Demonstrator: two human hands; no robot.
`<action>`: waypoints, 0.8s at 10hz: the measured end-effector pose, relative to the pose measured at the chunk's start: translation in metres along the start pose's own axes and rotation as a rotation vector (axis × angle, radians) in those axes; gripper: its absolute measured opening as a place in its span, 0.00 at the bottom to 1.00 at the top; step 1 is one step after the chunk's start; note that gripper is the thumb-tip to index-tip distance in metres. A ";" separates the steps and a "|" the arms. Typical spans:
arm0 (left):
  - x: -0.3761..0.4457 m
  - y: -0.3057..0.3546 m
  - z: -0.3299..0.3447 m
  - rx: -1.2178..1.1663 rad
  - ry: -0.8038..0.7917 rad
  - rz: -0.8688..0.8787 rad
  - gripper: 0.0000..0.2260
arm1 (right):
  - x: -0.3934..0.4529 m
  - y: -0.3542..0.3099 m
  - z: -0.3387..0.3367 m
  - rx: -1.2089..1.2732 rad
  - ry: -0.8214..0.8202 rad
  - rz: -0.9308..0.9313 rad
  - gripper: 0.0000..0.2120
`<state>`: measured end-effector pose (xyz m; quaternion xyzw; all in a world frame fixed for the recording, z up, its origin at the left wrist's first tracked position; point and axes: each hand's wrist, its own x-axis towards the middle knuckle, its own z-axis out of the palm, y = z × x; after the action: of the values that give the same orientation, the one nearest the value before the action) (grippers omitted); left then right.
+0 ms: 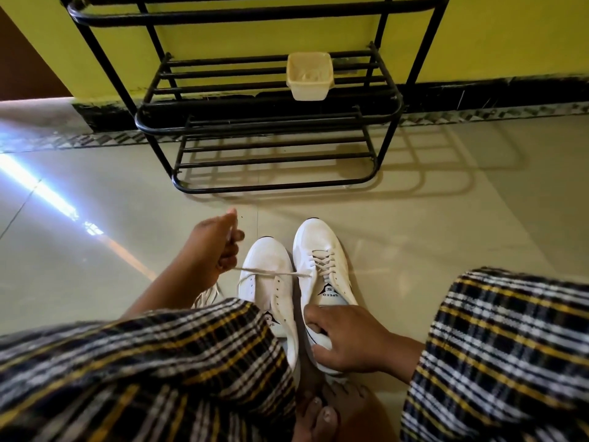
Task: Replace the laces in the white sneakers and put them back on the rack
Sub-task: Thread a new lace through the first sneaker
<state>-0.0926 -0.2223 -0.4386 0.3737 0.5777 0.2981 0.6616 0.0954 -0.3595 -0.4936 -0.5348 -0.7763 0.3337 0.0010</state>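
Observation:
Two white sneakers stand side by side on the floor, toes toward the rack. The right sneaker (322, 260) still has laces through its eyelets. The left sneaker (269, 275) has open eyelets. A white lace (274, 273) stretches taut from the right sneaker's eyelets across the left sneaker to my left hand (216, 247), which pinches it, raised to the left of the shoes. My right hand (347, 339) grips the heel end of the right sneaker. More loose lace (207, 296) lies under my left forearm.
A black metal shoe rack (271, 129) stands against the yellow wall just beyond the shoes. A cream plastic tub (309, 76) sits on its middle shelf. My checked-cloth knees fill the bottom corners, with bare toes (322, 409) between them. Bare tiled floor (446, 224) lies to the right.

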 end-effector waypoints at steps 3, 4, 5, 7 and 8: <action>0.008 -0.047 -0.048 1.482 0.207 -0.151 0.20 | -0.003 -0.006 0.001 0.003 0.077 0.016 0.13; 0.008 -0.051 -0.041 1.453 0.260 0.026 0.20 | -0.002 -0.007 -0.006 0.010 -0.002 0.015 0.14; 0.010 -0.048 -0.009 1.256 0.160 0.413 0.13 | 0.003 -0.007 -0.013 0.045 -0.105 0.029 0.15; 0.010 -0.069 0.038 1.297 -0.015 0.480 0.13 | 0.004 -0.004 -0.004 0.043 -0.052 0.079 0.12; 0.013 -0.066 0.035 1.434 0.039 0.497 0.11 | 0.004 0.000 0.001 0.024 -0.030 0.075 0.12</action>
<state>-0.0584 -0.2529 -0.4989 0.8260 0.5406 -0.0035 0.1597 0.0933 -0.3573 -0.4956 -0.5584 -0.7516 0.3507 -0.0169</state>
